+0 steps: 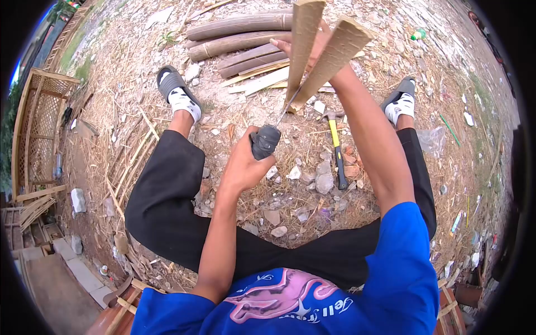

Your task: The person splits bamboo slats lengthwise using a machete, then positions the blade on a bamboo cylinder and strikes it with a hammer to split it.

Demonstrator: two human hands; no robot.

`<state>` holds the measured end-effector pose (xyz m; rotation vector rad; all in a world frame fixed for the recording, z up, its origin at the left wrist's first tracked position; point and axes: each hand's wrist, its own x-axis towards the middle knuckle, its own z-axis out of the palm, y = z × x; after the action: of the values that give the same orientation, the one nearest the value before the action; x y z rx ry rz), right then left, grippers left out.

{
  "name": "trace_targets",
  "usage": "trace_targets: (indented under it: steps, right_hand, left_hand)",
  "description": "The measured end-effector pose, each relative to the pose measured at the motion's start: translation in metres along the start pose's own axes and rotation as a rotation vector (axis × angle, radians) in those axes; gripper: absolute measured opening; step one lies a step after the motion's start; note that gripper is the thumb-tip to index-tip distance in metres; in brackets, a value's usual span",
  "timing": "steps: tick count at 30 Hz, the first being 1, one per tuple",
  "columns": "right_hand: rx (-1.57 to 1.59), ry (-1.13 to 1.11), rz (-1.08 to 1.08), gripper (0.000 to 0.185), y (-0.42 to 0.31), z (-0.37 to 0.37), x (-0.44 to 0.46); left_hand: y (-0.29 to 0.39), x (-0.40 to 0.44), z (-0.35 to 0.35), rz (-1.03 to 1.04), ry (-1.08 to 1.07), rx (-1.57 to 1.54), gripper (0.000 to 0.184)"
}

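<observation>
Beyond the claw hammer with the yellow-and-black handle [336,146], off to its right, we see one small green plastic bottle [418,34], its contents too small to make out. We count one hammer, two tan split-bamboo strips [339,49] spread in a V just beyond it, and at least three brown curved bamboo lengths [241,27] farther left. Left of the hammer, our left hand [244,162] wraps tightly around a thick black-wrapped handle [265,141]; its thin metal blade [287,107] reaches the strips' lower ends. Beyond the hammer, our right hand [320,46] touches the strips from behind, thumb extended; how far its fingers close, we cannot tell.
</observation>
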<state>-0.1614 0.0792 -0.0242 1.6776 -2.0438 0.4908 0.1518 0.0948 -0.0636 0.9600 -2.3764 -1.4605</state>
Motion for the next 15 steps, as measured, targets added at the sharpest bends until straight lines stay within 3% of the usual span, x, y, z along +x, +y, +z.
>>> trace_targets:
  steps: [1, 2, 4, 7, 9, 11, 13, 15]
  right_hand:
    - [-0.192, 0.049, -0.057, 0.046, 0.009, 0.036, -0.02]
    - [-0.243, -0.004, -0.133, 0.048, 0.012, 0.025, -0.008]
    - [-0.112, -0.055, -0.122, 0.049, 0.001, 0.002, -0.009]
    - [0.315, 0.065, 0.085, 0.045, -0.021, -0.071, 0.03]
    - [0.429, 0.238, 0.064, 0.047, -0.031, -0.107, 0.051]
    - [0.45, 0.258, 0.081, 0.035, -0.017, -0.092, 0.05]
    - [0.605, 0.019, 0.315, 0.029, -0.005, -0.04, 0.007]
    - [0.621, 0.01, 0.336, 0.033, 0.008, 0.013, -0.005]
  left_hand:
    - [0.003, 0.011, -0.001, 0.0, -0.013, -0.008, 0.04]
    - [0.005, 0.021, -0.005, -0.006, -0.015, -0.016, 0.04]
    - [-0.004, 0.008, 0.002, -0.015, 0.011, -0.023, 0.039]
    - [-0.015, 0.008, 0.011, 0.04, -0.004, -0.052, 0.039]
    - [-0.003, 0.005, 0.01, -0.03, -0.037, -0.015, 0.042]
    - [-0.004, 0.006, 0.016, -0.035, -0.029, -0.002, 0.044]
    - [0.007, 0.001, 0.017, -0.076, -0.033, -0.025, 0.045]
    - [0.023, 0.004, 0.008, -0.112, -0.062, -0.025, 0.044]
